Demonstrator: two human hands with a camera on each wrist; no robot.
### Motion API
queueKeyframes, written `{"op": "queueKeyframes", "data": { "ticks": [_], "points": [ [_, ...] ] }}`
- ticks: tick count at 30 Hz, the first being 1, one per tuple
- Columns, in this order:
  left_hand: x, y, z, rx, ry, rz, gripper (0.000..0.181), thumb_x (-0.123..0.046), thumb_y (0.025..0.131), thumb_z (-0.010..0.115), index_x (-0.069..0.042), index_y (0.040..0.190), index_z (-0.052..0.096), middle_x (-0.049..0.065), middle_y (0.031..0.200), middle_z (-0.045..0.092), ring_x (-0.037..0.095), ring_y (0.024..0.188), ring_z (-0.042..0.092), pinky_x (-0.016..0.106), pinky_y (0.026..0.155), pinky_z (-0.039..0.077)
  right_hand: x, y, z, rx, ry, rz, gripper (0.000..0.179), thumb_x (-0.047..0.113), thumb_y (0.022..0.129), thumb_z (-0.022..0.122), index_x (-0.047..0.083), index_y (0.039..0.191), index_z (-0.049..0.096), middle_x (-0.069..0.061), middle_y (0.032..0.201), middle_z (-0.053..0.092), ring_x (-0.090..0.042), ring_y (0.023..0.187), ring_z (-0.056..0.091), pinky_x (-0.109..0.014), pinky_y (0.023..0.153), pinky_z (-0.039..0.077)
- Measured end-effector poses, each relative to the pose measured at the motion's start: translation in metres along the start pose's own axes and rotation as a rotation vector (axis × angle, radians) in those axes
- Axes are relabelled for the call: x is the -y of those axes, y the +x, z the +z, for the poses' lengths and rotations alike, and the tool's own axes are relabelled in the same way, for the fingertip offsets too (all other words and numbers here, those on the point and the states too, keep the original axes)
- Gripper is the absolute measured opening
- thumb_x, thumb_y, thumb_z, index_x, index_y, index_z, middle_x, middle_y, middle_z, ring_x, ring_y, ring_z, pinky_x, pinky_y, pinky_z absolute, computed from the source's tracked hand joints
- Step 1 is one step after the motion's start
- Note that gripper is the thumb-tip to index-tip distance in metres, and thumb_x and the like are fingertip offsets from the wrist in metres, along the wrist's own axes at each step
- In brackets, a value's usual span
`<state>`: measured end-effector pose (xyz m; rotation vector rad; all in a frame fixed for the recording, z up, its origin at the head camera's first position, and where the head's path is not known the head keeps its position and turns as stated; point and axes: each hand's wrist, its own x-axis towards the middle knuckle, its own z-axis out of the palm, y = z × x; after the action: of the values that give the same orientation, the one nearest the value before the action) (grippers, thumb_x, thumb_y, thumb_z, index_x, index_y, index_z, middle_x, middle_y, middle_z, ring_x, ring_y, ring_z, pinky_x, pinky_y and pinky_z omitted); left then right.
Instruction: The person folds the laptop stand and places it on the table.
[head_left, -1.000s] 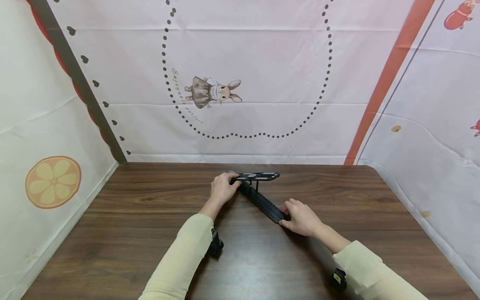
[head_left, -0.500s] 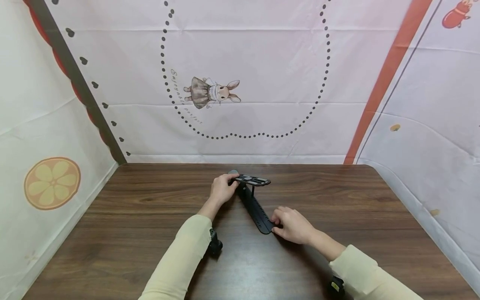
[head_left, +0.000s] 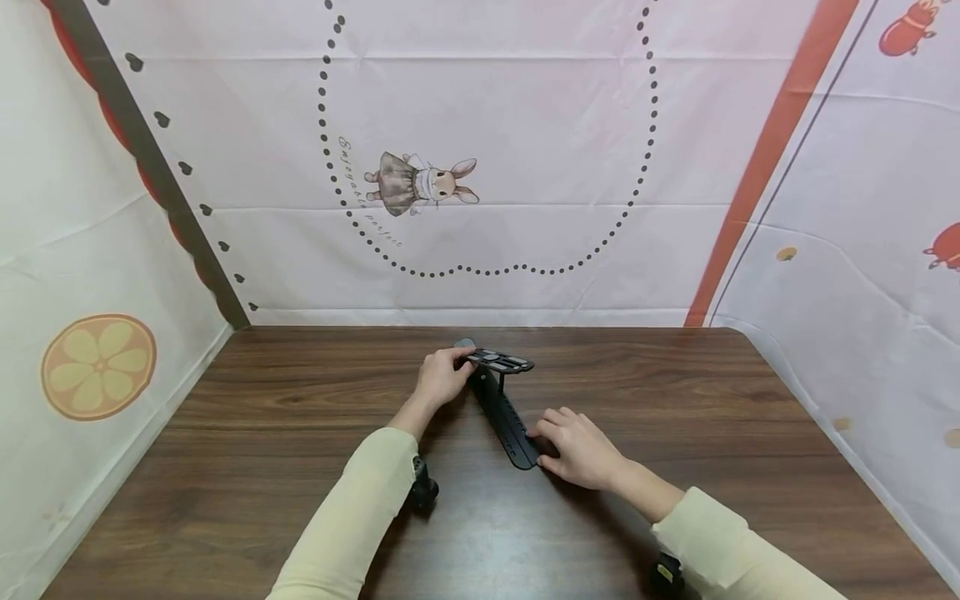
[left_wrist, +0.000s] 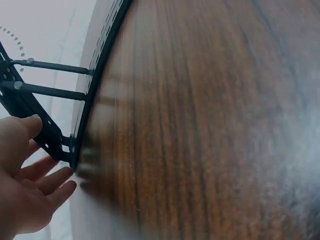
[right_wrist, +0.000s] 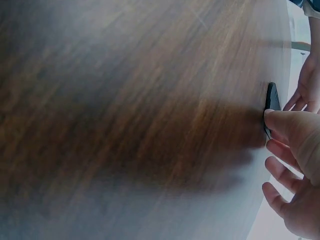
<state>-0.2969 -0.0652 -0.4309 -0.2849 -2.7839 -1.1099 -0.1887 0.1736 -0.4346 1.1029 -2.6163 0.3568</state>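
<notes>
A black folding laptop stand (head_left: 501,417) rests on the table, its long slotted base slanting from back left to front right. Its upper plate (head_left: 501,361), with grey pads on top, is tilted up on thin struts (left_wrist: 55,94). My left hand (head_left: 442,377) grips the stand at its far, hinged end; in the left wrist view the thumb lies on the upper plate with the fingers below. At the near end of the base, my right hand (head_left: 581,450) pinches the edge between thumb and fingers. In the right wrist view the hand hides most of the stand.
The dark wood-grain table (head_left: 300,467) runs back to a white printed cloth (head_left: 540,167), which also hangs along both sides. Black wrist cameras sit below both cuffs, the left camera (head_left: 423,486) close over the tabletop.
The near end of the stand has swung left and toward me with my right hand, so the base points more straight at me. My left hand keeps its hold at the far end.
</notes>
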Motion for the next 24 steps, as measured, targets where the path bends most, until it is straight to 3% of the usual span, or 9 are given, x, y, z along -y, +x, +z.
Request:
{"op": "queueKeyframes", "data": {
  "ticks": [7, 14, 24],
  "points": [
    [-0.011, -0.007, -0.007, -0.031, 0.068, -0.042, 0.036, -0.031, 0.087, 0.062, -0.015, 0.119, 0.064, 0.007, 0.1, 0.068, 0.025, 0.088, 0.061, 0.041, 0.076, 0.047, 0.001, 0.0, -0.001, -0.008, -0.023, -0.027, 0.028, 0.02, 0.073, 0.076, 0.013, 0.099, 0.068, 0.003, 0.097, 0.062, -0.015, 0.081, 0.052, -0.031, 0.064, 0.044],
    [-0.018, -0.012, -0.009, -0.018, 0.064, -0.084, 0.038, -0.034, 0.087, 0.06, -0.013, 0.119, 0.063, 0.008, 0.107, 0.067, 0.027, 0.099, 0.061, 0.042, 0.081, 0.048, -0.001, 0.0, -0.002, 0.008, -0.023, -0.027, 0.027, 0.02, 0.074, 0.075, 0.012, 0.099, 0.068, 0.002, 0.099, 0.063, -0.016, 0.083, 0.053, -0.032, 0.066, 0.045],
    [-0.018, -0.005, -0.002, -0.015, 0.002, -0.059, 0.036, -0.03, 0.088, 0.06, -0.011, 0.118, 0.063, 0.008, 0.111, 0.066, 0.027, 0.104, 0.06, 0.042, 0.086, 0.047, 0.0, 0.0, -0.001, -0.002, -0.015, -0.033, 0.027, 0.02, 0.075, 0.075, 0.011, 0.099, 0.068, 0.0, 0.099, 0.064, -0.017, 0.086, 0.055, -0.034, 0.068, 0.047]
  ]
}}
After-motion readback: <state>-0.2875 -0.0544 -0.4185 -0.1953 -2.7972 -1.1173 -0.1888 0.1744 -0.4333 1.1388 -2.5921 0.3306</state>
